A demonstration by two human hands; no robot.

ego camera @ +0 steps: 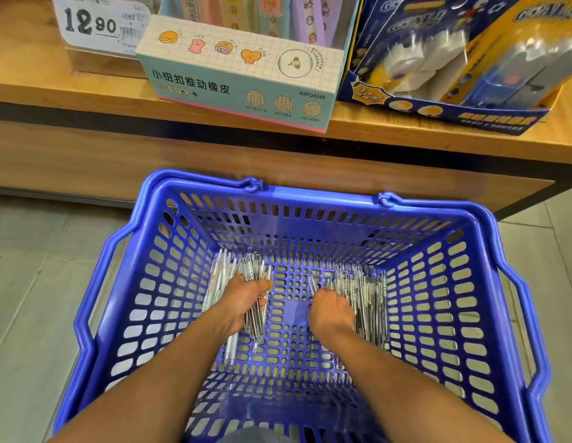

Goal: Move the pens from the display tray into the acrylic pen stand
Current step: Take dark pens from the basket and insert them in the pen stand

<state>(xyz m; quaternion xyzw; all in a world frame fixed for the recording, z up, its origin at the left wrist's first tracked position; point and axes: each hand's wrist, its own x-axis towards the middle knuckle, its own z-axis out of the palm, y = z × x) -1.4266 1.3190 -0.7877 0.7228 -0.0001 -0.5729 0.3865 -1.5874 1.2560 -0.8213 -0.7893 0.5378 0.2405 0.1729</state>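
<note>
A single head-worn view is given, aimed forward and steeply down into a blue basket (169,199). Both hands are seen close below; beyond the left hand (243,302), a shelf (70,91) is included, perhaps slightly distorted.

price tag (100,22) "12.90", pastel eraser box (240,79) "小纽扣推动橡皮", "AXPQ4248", "12个装"

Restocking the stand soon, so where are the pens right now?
In the head view, the pens lie in the blue basket on the floor, gripped in bunches by left hand and right hand.
</note>
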